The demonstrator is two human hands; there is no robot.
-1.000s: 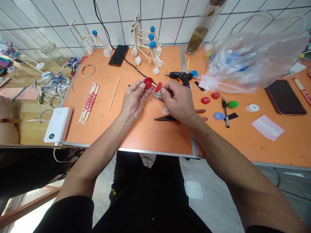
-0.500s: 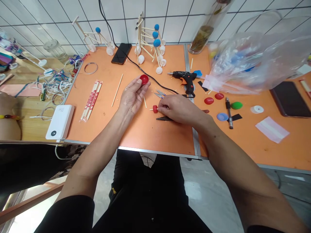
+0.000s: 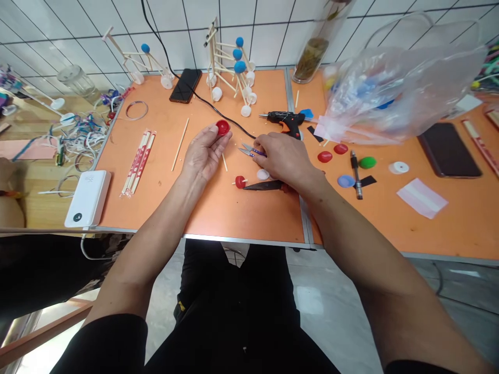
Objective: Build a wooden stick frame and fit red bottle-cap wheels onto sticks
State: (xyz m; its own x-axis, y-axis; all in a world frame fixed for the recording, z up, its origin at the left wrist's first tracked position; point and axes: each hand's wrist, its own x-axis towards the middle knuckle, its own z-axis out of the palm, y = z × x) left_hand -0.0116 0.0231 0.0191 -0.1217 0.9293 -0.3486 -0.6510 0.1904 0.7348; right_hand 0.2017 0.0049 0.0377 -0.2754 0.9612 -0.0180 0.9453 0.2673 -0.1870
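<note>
My left hand (image 3: 205,153) pinches a red bottle cap (image 3: 223,128), its hollow side turned up towards me. Right of it, my right hand (image 3: 283,156) has its fingers curled over the purple handles of small thread snips (image 3: 248,150), whose blades point left. How firmly they grip is partly hidden by the hand. On the tabletop below lies another red cap (image 3: 240,182) with a short stick through it. Touching or close to that cap is the tip of black-bladed scissors (image 3: 265,186), their handles under my right wrist. A whitish disc (image 3: 263,174) lies beside the blades.
A black glue gun (image 3: 283,118) with its cable lies behind my right hand. Stick models (image 3: 226,67) with blue balls stand at the wall. Loose caps (image 3: 325,156), a pen (image 3: 356,174) and a plastic bag (image 3: 390,98) lie right; wrapped chopsticks (image 3: 138,163) and a power bank (image 3: 88,198) left.
My right hand has let go of the red cap on the stick and moved up to the thread snips. The left hand keeps its red cap. The whole view has shifted slightly.
</note>
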